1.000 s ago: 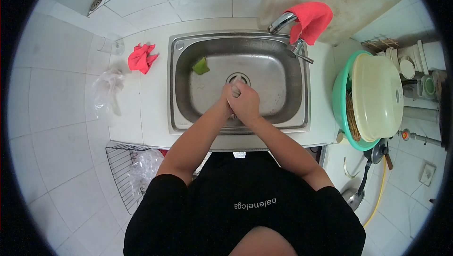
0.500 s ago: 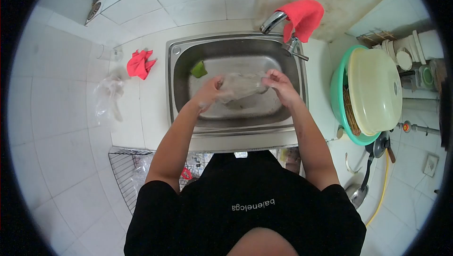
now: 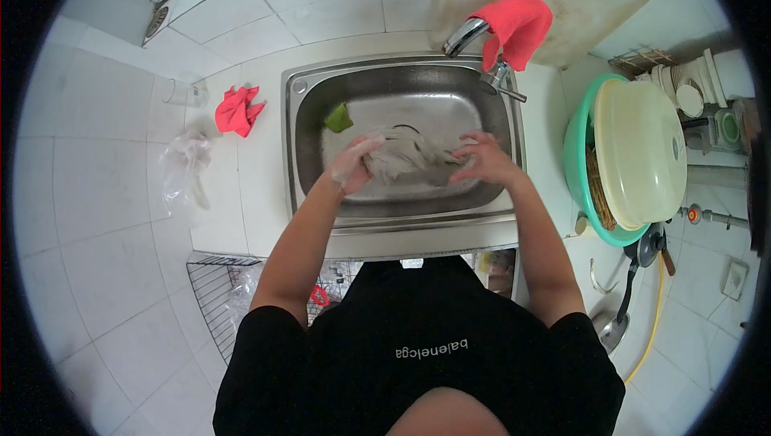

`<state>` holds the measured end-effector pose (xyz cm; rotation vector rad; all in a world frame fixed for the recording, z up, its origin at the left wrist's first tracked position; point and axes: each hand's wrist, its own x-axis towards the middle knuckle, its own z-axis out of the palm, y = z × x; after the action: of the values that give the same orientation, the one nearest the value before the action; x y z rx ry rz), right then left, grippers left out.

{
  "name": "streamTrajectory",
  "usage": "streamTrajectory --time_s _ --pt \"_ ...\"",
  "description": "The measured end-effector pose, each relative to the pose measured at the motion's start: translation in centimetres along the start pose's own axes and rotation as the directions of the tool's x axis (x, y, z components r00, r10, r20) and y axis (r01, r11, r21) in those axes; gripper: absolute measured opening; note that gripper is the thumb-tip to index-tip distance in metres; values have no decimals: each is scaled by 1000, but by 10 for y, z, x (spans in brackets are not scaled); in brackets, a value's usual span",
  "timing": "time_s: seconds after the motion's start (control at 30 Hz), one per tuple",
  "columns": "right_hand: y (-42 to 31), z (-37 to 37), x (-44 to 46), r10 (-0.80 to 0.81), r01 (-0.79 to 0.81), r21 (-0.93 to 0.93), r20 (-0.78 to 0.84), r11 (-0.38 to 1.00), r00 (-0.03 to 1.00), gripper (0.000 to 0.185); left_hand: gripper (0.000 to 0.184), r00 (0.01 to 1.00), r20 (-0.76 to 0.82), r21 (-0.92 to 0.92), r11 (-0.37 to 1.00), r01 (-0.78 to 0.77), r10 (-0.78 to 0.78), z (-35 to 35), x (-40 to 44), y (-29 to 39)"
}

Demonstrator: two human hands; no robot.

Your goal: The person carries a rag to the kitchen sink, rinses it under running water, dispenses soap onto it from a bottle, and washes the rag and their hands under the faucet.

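Over a steel sink (image 3: 418, 206), clear plastic (image 3: 399, 156) blurs between the curved left hand (image 3: 353, 165) and right hand (image 3: 486, 160). I cannot tell their grip.

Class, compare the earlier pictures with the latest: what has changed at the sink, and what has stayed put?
The left hand and right hand, first clasped together, have moved apart sideways, with blurred, translucent film now spread between them; any letting go is unclear. The green piece and crumpled red cloth stayed put.
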<state>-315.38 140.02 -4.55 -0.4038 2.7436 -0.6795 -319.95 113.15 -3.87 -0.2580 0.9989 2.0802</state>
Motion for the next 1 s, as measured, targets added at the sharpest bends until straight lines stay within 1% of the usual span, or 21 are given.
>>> streamTrajectory --time_s 0.03,0.07,0.1,0.13,0.2,0.3,0.33,0.4,0.43,0.5,0.57,0.6,0.63,0.67,0.7,0.73,0.77,0.87,0.9,0.93,1.0 --pt "-10 6 7 2 -2 1 -1 1000 1000 51 32 999 15 2 999 37 -37 3 3 -5" --pt "-24 13 17 -41 55 489 -38 871 998 54 36 997 30 6 997 75 -75 6 5 -9" --pt "-33 16 24 -61 111 849 -93 517 994 56 36 997 31 7 997 77 -78 12 5 -7" --pt "-36 15 27 -61 112 849 -94 517 994 56 40 996 77 99 994 41 -49 18 4 -4" --pt "-40 12 33 -205 -121 889 232 442 951 64 44 992 121 190 982 -2 -22 21 2 3" --pt "-29 3 37 -177 -319 832 435 455 883 58 46 996 86 393 917 -69 38 10 -4 17" --pt "-30 2 35 -179 -319 831 436 456 882 58 48 996 65 566 820 -83 56 7 -4 20" --pt "-52 -16 27 -104 -91 978 72 -189 992 42 51 995 53 716 691 -93 79 -3 -2 20" --pt "-54 -11 28 -105 -87 979 69 -183 992 42 52 989 68 704 696 -142 133 -19 5 12" --pt "-54 7 34 127 -42 938 91 -344 988 32 53 978 87 691 695 -197 191 -43 20 -11" --pt "-66 17 38 164 -3 934 65 -357 984 30 53 866 -242 817 573 -62 438 -51 27 -44" --pt "-75 21 38 202 36 928 43 -371 978 28 53 865 -242 816 574 -65 440 -42 24 -49" --pt "-87 26 37 303 101 950 -7 -295 953 28 55 935 -346 288 957 33 72 -32 20 -53" --pt "-92 40 39 302 101 951 -8 -293 953 28 58 937 -195 -345 915 210 -288 -21 17 -54" --pt "-91 62 42 366 155 956 -241 249 899 29 58 938 -194 -346 914 210 -289 -10 14 -54" --pt "-94 77 42 295 130 683 -469 719 833 30 61 978 -27 -412 894 177 -206 0 11 -53" --pt "-107 77 35 296 128 683 -468 719 833 30 66 986 133 -479 863 157 -105 6 10 -55" --pt "-138 69 17 195 -26 485 -300 874 934 40 66 977 170 -563 801 204 -129 -28 66 -80" --pt "-142 69 16 169 -25 495 -247 868 954 38 55 939 142 -632 701 329 -313 -34 69 -80" --pt "-143 69 17 140 -22 506 -198 863 970 37 55 940 140 -632 702 327 -311 -36 72 -84" --pt "-102 93 38 83 -26 180 -315 983 945 27 38 984 98 -486 855 179 -150 -19 71 -92"
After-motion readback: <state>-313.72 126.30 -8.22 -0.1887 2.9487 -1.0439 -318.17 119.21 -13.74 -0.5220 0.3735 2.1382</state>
